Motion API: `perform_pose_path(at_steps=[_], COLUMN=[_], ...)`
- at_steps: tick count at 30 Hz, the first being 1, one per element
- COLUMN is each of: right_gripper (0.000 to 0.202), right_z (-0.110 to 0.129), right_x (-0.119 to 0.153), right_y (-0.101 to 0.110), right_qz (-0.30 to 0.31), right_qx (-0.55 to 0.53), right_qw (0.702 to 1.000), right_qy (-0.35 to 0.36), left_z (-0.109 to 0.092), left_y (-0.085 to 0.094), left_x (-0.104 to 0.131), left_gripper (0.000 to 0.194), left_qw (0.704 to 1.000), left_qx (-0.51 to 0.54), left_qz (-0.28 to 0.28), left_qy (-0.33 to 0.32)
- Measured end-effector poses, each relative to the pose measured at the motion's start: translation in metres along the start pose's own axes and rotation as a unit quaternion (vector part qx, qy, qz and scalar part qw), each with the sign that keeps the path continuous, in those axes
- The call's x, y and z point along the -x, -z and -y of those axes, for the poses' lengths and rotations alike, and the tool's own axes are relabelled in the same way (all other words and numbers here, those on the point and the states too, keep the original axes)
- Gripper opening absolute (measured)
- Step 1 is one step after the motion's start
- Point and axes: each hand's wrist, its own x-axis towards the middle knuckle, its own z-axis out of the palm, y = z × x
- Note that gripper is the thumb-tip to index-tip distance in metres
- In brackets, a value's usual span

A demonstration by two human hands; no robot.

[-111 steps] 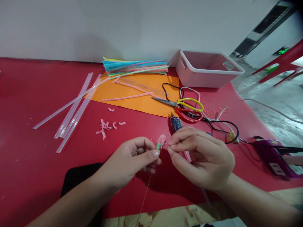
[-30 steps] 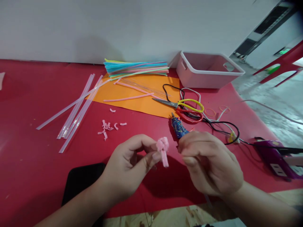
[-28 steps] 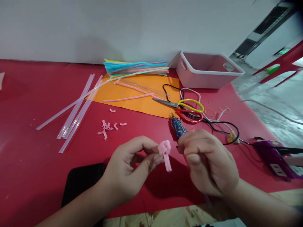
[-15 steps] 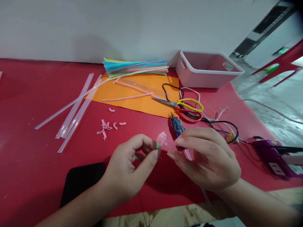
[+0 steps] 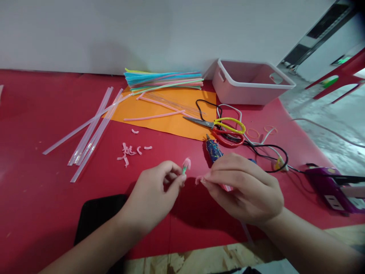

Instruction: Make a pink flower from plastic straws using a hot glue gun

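Between the thumb and fingers of my left hand [image 5: 156, 190] is a small pink fuzzy flower [image 5: 186, 163] with a green base, held upright. My right hand [image 5: 245, 188] pinches a short curled pink piece [image 5: 199, 179] at its fingertips, a little to the right of the flower and apart from it. Just behind my right hand lies a dark blue glue gun [image 5: 213, 149], its handle partly hidden by the hand. Several short pink pieces [image 5: 129, 151] lie on the red table [image 5: 94, 236] to the left.
Scissors [image 5: 225, 127] lie across orange paper [image 5: 171, 125] and cables. Colourful fuzzy stems [image 5: 165, 80] and a pink bin [image 5: 253, 89] stand by the wall. Clear glue sticks [image 5: 94, 129] lie left, a black phone [image 5: 98, 213] near my left forearm, a purple power strip [image 5: 327, 190] right.
My hands have moved apart. The flower has shifted slightly left with my left hand, and the curled pink piece now shows clearly at my right fingertips.
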Motion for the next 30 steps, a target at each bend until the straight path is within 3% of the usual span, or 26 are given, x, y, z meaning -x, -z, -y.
perform_pose_path(at_steps=[2, 5, 8, 11, 15, 21, 30], right_gripper=[0.025, 0.026, 0.028, 0.026, 0.02, 0.022, 0.02], right_z=[-0.001, 0.0, 0.003, 0.009, 0.016, 0.016, 0.014], right_x=[0.0, 0.002, 0.005, 0.005, 0.0, -0.002, 0.0], right_y=[0.002, 0.004, 0.003, 0.001, -0.001, -0.002, -0.002], right_qz=[-0.014, -0.038, -0.053, -0.044, -0.046, -0.058, -0.049], right_qx=[0.012, 0.036, 0.033, -0.009, -0.029, -0.023, -0.022], right_qw=[1.0, 0.999, 0.998, 0.999, 0.998, 0.997, 0.998], right_qy=[-0.001, -0.012, -0.022, -0.019, -0.031, -0.039, -0.017], left_z=[0.005, 0.007, 0.001, -0.004, -0.003, -0.003, -0.013], left_y=[-0.001, -0.001, -0.001, -0.001, -0.003, -0.005, -0.006], left_x=[0.001, 0.003, 0.008, 0.014, 0.019, 0.021, 0.026], left_gripper=[0.016, 0.018, 0.016, 0.022, 0.014, 0.019, 0.009], left_qw=[0.993, 0.975, 0.967, 0.962, 0.956, 0.959, 0.951], left_qx=[-0.11, -0.188, -0.146, -0.11, -0.09, -0.045, -0.068], left_qz=[-0.001, -0.063, -0.078, -0.076, -0.112, -0.128, -0.156], left_qy=[-0.035, -0.104, -0.193, -0.239, -0.255, -0.25, -0.258])
